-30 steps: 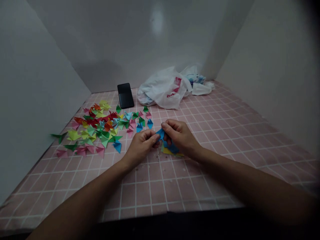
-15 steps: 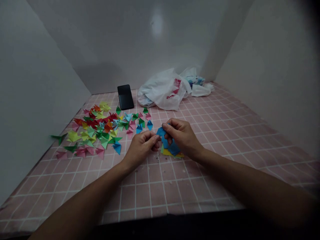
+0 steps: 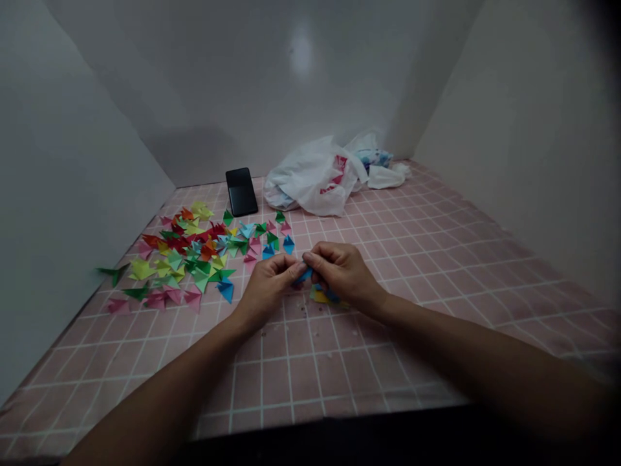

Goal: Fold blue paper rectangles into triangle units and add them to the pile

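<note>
My left hand [image 3: 269, 285] and my right hand [image 3: 339, 272] meet over the pink checked tablecloth [image 3: 436, 259]. Both pinch one small blue paper piece [image 3: 305, 274] between fingertips and thumbs, most of it hidden by the fingers. Under my right hand lie a few flat paper squares [image 3: 320, 296], yellow and blue. To the left spreads a pile of several folded paper triangles [image 3: 194, 249] in red, green, yellow, pink and blue.
A black phone [image 3: 241, 191] lies at the back, beside a crumpled white plastic bag [image 3: 315, 175] with more wrapping behind it. Grey panels wall in the table on the left, back and right. The table's near edge runs along the bottom.
The blue paper has been pressed smaller between my fingers; less of it shows than before. Both hands have closed in together. The view has shifted slightly.
</note>
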`<state>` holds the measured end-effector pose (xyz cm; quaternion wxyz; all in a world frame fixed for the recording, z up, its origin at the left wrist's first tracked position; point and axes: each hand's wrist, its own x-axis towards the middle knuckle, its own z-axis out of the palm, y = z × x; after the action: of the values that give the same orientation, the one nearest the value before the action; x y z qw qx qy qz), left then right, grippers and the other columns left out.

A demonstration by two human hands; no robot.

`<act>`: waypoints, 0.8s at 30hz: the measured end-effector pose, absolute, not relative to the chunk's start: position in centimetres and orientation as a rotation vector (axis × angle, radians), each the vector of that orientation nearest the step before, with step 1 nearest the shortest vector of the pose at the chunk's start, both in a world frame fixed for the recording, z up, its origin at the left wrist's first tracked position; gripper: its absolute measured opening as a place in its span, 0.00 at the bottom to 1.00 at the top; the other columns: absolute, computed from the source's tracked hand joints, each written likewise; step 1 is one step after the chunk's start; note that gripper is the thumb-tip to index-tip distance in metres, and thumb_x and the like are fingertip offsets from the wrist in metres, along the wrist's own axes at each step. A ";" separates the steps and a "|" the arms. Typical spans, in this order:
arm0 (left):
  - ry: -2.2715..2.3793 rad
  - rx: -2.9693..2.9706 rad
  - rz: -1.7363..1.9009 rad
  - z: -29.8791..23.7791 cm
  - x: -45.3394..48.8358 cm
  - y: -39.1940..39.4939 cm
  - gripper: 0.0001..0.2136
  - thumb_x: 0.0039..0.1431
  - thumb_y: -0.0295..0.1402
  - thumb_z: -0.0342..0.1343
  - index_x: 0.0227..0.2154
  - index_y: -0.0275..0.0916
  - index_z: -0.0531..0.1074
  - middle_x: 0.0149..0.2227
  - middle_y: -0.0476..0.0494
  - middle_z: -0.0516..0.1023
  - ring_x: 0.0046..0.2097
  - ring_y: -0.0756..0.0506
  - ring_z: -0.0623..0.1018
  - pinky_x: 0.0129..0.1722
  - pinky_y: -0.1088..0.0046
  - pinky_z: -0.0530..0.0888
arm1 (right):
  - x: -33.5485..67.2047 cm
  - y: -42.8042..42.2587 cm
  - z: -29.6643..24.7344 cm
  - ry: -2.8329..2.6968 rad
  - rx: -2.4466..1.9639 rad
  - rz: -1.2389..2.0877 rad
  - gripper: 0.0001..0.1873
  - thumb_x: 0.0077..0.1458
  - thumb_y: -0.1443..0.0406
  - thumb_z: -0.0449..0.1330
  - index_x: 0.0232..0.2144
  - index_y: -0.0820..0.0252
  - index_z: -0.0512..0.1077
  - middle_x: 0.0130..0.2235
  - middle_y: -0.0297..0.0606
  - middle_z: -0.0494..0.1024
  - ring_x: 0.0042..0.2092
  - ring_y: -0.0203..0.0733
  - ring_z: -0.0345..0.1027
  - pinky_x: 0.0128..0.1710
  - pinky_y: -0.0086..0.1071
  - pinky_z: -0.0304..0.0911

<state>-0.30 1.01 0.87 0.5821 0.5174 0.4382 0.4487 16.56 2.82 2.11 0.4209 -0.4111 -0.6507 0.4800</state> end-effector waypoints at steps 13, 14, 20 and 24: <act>0.834 0.691 1.092 0.5 0.2 1.0 0.13 0.53 0.38 0.68 0.29 0.34 0.74 0.27 0.48 0.73 0.29 0.53 0.72 0.30 0.78 0.73 | 16.4 3.3 1.7 -1.396 -0.749 1.669 0.19 0.51 0.52 0.68 0.29 0.59 0.68 0.22 0.27 0.72 0.19 0.28 0.62 0.19 0.23 0.60; 0.832 0.678 1.093 0.5 0.2 1.0 0.12 0.54 0.38 0.68 0.29 0.34 0.74 0.27 0.48 0.74 0.28 0.53 0.72 0.30 0.78 0.73 | 16.4 3.2 1.6 -1.393 -0.752 1.677 0.19 0.51 0.53 0.68 0.30 0.59 0.67 0.21 0.26 0.72 0.19 0.28 0.62 0.18 0.23 0.60; 0.761 0.644 1.084 0.5 0.4 0.9 0.14 0.49 0.35 0.72 0.30 0.34 0.73 0.26 0.49 0.74 0.27 0.53 0.73 0.29 0.80 0.74 | 16.2 3.3 1.4 -1.403 -0.746 1.689 0.12 0.53 0.59 0.65 0.32 0.58 0.67 0.22 0.27 0.73 0.19 0.29 0.63 0.18 0.23 0.61; 0.751 0.587 1.094 0.5 0.4 0.8 0.15 0.47 0.31 0.73 0.35 0.34 0.74 0.28 0.50 0.75 0.27 0.54 0.74 0.28 0.81 0.75 | 16.0 3.1 1.5 -1.522 -0.746 1.547 0.06 0.53 0.64 0.62 0.33 0.57 0.67 0.25 0.28 0.74 0.23 0.32 0.67 0.23 0.26 0.63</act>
<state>0.43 0.82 0.51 0.7482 0.2686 0.3432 0.5003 16.04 3.06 1.46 0.4109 -0.2962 -0.6047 0.6146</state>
